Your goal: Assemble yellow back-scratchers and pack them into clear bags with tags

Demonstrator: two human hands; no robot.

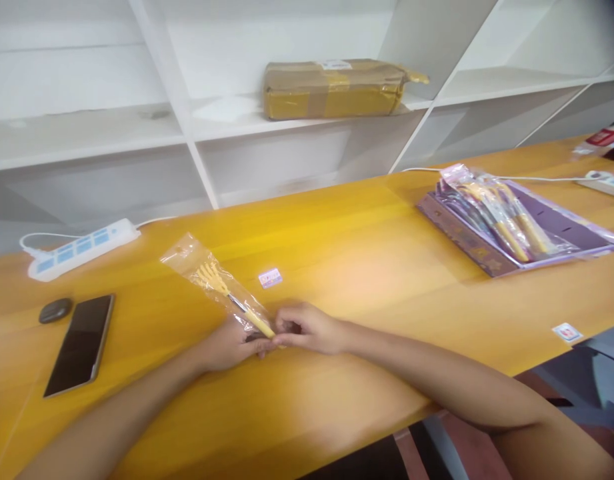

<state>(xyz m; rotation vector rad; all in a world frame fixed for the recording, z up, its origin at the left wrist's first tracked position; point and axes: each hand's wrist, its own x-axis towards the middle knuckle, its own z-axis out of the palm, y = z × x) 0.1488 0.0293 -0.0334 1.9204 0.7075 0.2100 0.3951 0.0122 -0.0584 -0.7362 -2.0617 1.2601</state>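
A yellow back scratcher (237, 301) with a hand-shaped head and a metal shaft lies inside a clear plastic bag (184, 253). It slants up and to the left above the table. My left hand (231, 347) is closed around the bag near the handle, its fingers partly hidden. At the handle's lower end, the thumb and fingers of my right hand (307, 328) pinch the bag and handle. Just beyond my hands a small purple-and-white card (270, 278) lies on the table.
A purple box (467, 237) holding several bagged back scratchers (509, 217) stands at the right. At the left are a phone (81, 347), a dark earbud-like case (55, 310) and a power strip (84, 249). A taped carton (334, 90) sits on the shelf; a square sticker (567, 332) lies near the front edge.
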